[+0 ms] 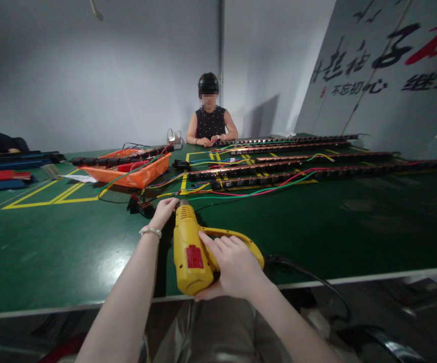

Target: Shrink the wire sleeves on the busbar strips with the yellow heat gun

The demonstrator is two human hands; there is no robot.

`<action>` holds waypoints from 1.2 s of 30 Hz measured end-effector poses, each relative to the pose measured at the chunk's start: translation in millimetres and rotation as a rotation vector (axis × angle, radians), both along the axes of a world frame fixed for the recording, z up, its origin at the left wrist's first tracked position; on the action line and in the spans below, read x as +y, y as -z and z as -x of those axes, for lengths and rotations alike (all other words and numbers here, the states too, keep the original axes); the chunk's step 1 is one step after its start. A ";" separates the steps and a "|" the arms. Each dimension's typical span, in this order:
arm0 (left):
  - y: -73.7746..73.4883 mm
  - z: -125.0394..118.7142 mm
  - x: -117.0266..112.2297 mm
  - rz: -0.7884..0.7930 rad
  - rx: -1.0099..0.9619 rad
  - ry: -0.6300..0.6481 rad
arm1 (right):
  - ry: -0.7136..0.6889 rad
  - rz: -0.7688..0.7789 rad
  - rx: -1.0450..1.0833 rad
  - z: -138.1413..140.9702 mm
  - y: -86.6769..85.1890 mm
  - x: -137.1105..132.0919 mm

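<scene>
A yellow heat gun (189,248) lies on the green table (70,247), its nozzle pointing away from me. My right hand (230,267) is wrapped round its handle near the table's front edge. My left hand (164,210), with a bead bracelet at the wrist, reaches past the gun's nozzle and pinches thin coloured wires (173,194) beside a small black connector (139,206). What sits between the fingertips is too small to make out. The gun's black cord (309,277) runs off the table to the right.
Long black power strips with copper bars (278,169) and red, green and blue wires cross the middle of the table. An orange tray (135,174) stands at the back left. A person (210,121) sits across the table. Yellow floor-style lines mark the table top.
</scene>
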State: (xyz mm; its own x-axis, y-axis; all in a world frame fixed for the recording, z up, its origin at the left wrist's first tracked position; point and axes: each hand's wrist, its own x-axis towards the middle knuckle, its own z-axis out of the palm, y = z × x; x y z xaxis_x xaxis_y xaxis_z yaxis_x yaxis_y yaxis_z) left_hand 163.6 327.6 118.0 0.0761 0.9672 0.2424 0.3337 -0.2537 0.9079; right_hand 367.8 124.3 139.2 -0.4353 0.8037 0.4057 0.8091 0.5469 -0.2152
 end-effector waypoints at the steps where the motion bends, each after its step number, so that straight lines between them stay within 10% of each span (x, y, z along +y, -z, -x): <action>1: 0.1 0.4 -0.2 0.000 0.002 -0.005 | -0.013 -0.003 0.008 -2.5 0.2 -0.6; 23: 2.2 0.9 2.1 0.087 -0.066 0.019 | 0.271 0.087 -0.056 -83.6 -7.2 -10.9; 36: 0.6 -4.0 -1.5 0.008 -0.002 0.034 | 0.315 0.100 -0.063 -82.3 -11.5 -15.1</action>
State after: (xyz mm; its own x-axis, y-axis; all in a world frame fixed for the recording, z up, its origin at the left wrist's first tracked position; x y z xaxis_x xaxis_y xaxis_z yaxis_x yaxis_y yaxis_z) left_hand 167.6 326.1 117.3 0.1081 0.9660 0.2348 0.3229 -0.2575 0.9107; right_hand 450.2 109.2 150.7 -0.1807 0.9372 0.2984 0.9485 0.2463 -0.1992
